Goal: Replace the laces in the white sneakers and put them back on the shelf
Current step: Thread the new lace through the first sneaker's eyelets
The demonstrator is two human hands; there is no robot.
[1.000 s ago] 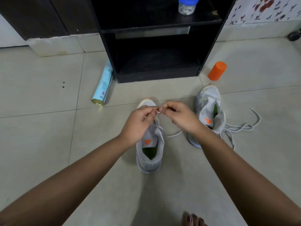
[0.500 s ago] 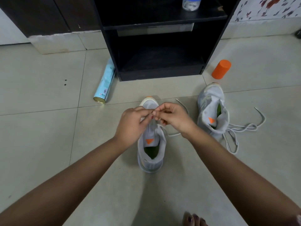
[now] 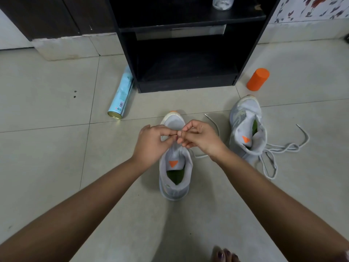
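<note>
Where the fingertips of the left hand (image 3: pixel 151 142) and right hand (image 3: pixel 200 138) meet, what they pinch is hidden; it is probably the lace (image 3: pixel 212 121) that curls onto the floor past the right hand. Both hands hover over the front of the near sneaker (image 3: pixel 175 178), whose toe points at the black shelf (image 3: pixel 188 86). Print on the pale blue can (image 3: pixel 120 99) is too small to read. A jar (image 3: pixel 222 3) on the shelf is cut off at the top. The second sneaker (image 3: pixel 247 129) stands to the right, its loose lace (image 3: pixel 283 148) trailing on the tiles.
</note>
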